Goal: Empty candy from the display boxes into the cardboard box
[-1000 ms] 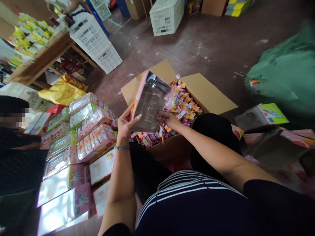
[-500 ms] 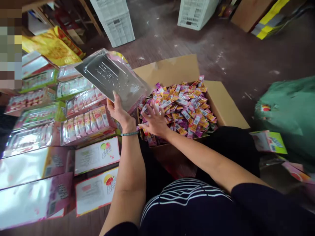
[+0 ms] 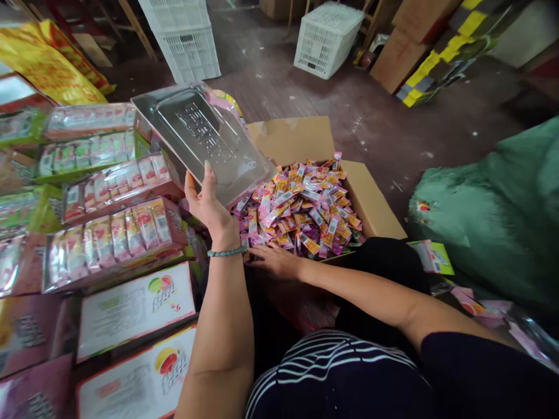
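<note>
My left hand [image 3: 208, 205] grips the near edge of an empty clear-lidded pink display box [image 3: 205, 138] and holds it tilted above the left corner of an open cardboard carton [image 3: 371, 198]. The carton is heaped with small pink, orange and purple sachets [image 3: 301, 209]. My right hand [image 3: 276, 261] lies at the carton's near edge with its fingers flat on the sachets there. Whether it holds any sachet is hidden by my left wrist.
Rows of filled display boxes [image 3: 109, 233] lie on the floor at the left, with printed box backs [image 3: 131, 308] nearer me. A large green sack [image 3: 493, 209] sits at the right. White plastic crates [image 3: 325, 38] and cardboard boxes stand at the back.
My left hand has kept the box and shifted it slightly right over the carton's corner. My right hand slid from the middle of the sachets back to the carton's near edge.
</note>
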`<state>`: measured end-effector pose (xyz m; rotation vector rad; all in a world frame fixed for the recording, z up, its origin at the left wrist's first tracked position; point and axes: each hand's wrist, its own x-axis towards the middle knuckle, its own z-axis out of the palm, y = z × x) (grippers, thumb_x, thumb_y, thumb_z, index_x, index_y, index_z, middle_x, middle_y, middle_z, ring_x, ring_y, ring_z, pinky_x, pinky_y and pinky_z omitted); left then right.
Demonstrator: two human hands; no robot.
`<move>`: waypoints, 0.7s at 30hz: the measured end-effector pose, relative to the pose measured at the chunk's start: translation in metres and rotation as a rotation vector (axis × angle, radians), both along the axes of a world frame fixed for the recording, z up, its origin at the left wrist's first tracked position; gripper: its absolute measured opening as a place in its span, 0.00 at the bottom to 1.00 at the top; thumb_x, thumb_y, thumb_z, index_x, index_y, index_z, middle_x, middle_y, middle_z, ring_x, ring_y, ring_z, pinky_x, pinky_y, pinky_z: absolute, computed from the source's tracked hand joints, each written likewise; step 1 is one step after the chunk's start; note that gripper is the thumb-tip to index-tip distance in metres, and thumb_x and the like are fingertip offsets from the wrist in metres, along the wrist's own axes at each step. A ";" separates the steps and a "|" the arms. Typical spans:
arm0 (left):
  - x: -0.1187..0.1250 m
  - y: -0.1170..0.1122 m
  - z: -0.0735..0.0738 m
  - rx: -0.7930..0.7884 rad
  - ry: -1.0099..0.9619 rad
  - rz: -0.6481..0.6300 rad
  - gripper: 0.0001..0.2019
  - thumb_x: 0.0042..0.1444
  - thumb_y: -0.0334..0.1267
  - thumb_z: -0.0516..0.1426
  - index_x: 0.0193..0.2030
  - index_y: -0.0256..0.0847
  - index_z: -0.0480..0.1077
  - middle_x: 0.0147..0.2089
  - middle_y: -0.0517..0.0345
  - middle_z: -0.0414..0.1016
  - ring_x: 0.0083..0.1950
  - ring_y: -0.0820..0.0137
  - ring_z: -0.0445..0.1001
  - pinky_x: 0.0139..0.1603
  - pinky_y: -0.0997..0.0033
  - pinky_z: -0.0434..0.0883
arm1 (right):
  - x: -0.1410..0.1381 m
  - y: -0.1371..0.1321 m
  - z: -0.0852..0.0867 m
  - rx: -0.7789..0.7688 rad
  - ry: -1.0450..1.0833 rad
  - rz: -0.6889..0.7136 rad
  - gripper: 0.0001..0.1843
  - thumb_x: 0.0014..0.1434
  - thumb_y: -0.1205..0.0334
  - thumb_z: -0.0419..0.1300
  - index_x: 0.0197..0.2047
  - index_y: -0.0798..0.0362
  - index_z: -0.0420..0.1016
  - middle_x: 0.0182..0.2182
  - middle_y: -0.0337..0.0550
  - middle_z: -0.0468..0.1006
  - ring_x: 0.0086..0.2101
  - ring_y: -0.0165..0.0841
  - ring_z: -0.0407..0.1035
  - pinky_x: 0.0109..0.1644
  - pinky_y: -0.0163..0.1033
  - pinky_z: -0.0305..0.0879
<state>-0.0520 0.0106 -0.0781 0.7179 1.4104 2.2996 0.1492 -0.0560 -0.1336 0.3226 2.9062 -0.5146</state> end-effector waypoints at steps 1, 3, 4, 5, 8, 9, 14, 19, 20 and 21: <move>0.001 0.000 0.002 -0.003 -0.003 0.010 0.22 0.60 0.51 0.64 0.58 0.46 0.70 0.57 0.54 0.75 0.58 0.61 0.77 0.58 0.59 0.78 | 0.003 0.002 0.013 -0.026 0.011 0.013 0.24 0.68 0.61 0.61 0.66 0.53 0.72 0.71 0.59 0.59 0.66 0.52 0.59 0.64 0.59 0.63; 0.003 -0.001 0.006 -0.006 -0.040 0.037 0.22 0.61 0.49 0.63 0.59 0.45 0.70 0.57 0.54 0.75 0.57 0.61 0.77 0.58 0.59 0.78 | 0.006 0.018 0.043 -0.050 0.055 -0.014 0.25 0.68 0.55 0.63 0.65 0.53 0.74 0.71 0.58 0.60 0.63 0.51 0.64 0.63 0.57 0.66; 0.004 -0.002 0.009 -0.006 -0.072 0.048 0.21 0.61 0.48 0.63 0.58 0.45 0.69 0.57 0.54 0.75 0.57 0.62 0.77 0.58 0.59 0.78 | 0.006 0.032 0.057 -0.025 0.091 -0.083 0.26 0.68 0.51 0.62 0.65 0.53 0.73 0.70 0.58 0.61 0.62 0.50 0.65 0.64 0.58 0.65; 0.004 -0.003 0.012 -0.007 -0.107 0.057 0.21 0.60 0.47 0.62 0.58 0.44 0.69 0.57 0.53 0.75 0.58 0.62 0.77 0.59 0.59 0.78 | 0.005 0.049 0.068 0.026 0.120 -0.203 0.28 0.69 0.47 0.61 0.67 0.51 0.71 0.71 0.57 0.60 0.63 0.52 0.63 0.65 0.61 0.62; 0.006 -0.005 0.020 -0.015 -0.177 0.078 0.20 0.60 0.45 0.61 0.57 0.42 0.68 0.58 0.52 0.74 0.58 0.63 0.77 0.60 0.57 0.77 | 0.000 0.103 0.075 0.137 -0.010 -0.703 0.44 0.66 0.32 0.58 0.77 0.42 0.54 0.75 0.56 0.49 0.71 0.65 0.46 0.68 0.75 0.48; 0.007 -0.006 0.021 -0.023 -0.177 0.085 0.20 0.60 0.45 0.60 0.57 0.43 0.68 0.58 0.53 0.74 0.58 0.62 0.77 0.60 0.57 0.77 | -0.004 0.116 0.068 0.112 -0.098 -0.819 0.48 0.64 0.28 0.56 0.79 0.39 0.48 0.76 0.55 0.45 0.71 0.68 0.42 0.68 0.77 0.46; 0.017 -0.009 0.031 -0.037 -0.201 0.060 0.18 0.58 0.45 0.61 0.53 0.44 0.70 0.54 0.54 0.76 0.57 0.62 0.77 0.59 0.58 0.78 | -0.030 0.106 0.013 0.063 -0.179 -0.883 0.51 0.59 0.22 0.55 0.78 0.32 0.49 0.77 0.52 0.41 0.70 0.72 0.43 0.67 0.77 0.44; 0.031 -0.013 0.051 -0.041 -0.245 0.007 0.12 0.58 0.43 0.61 0.49 0.47 0.71 0.55 0.58 0.77 0.63 0.62 0.74 0.61 0.58 0.77 | -0.039 0.044 -0.009 0.160 -0.070 -0.782 0.45 0.63 0.27 0.55 0.77 0.34 0.54 0.76 0.52 0.44 0.69 0.67 0.45 0.66 0.73 0.47; 0.034 -0.012 0.055 -0.029 -0.275 -0.003 0.12 0.58 0.42 0.61 0.48 0.47 0.72 0.56 0.58 0.77 0.63 0.63 0.74 0.62 0.58 0.77 | -0.039 0.037 -0.011 0.156 -0.060 -0.754 0.43 0.64 0.29 0.54 0.77 0.34 0.53 0.75 0.52 0.47 0.69 0.66 0.45 0.66 0.73 0.48; 0.036 -0.010 0.058 -0.008 -0.307 -0.008 0.12 0.57 0.41 0.62 0.47 0.46 0.72 0.56 0.58 0.78 0.63 0.63 0.74 0.63 0.58 0.76 | -0.040 0.034 -0.015 0.144 -0.054 -0.724 0.41 0.66 0.31 0.54 0.77 0.34 0.53 0.75 0.52 0.49 0.69 0.66 0.45 0.66 0.72 0.48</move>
